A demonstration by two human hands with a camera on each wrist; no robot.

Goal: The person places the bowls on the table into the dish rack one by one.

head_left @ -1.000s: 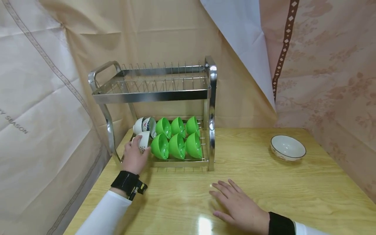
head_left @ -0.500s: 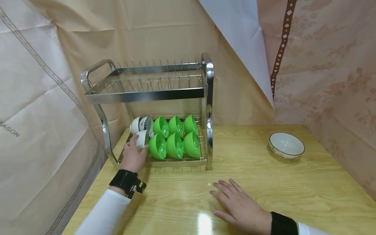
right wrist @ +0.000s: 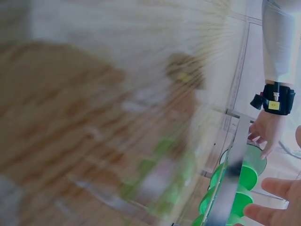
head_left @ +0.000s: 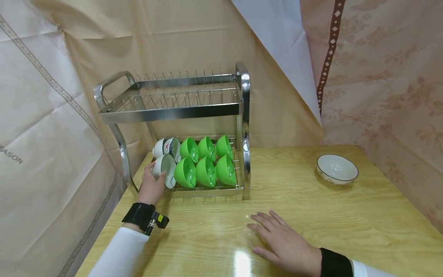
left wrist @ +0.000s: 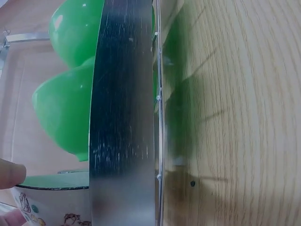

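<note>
My left hand grips a white bowl with a dark rim and small printed figures. Tipped on its side, mouth to the right, the bowl stands at the front left of the lower rack tier. In the left wrist view, fingertips meet the rim of the bowl, partly hidden by the rack's metal edge. Just right of it stand several green bowls in two rows. Behind it are white patterned bowls. My right hand, fingers spread and holding nothing, is over the table's front.
The two-tier steel dish rack has upright wire dividers on top, and its right post stands beside the green bowls. Another white bowl sits upright on the wooden table at the right. Cloth hangs behind.
The gripped bowl has turned so that its inside shows more, and sits lower among the wires. My left hand has shifted slightly down and left. The right hand stays almost still.
</note>
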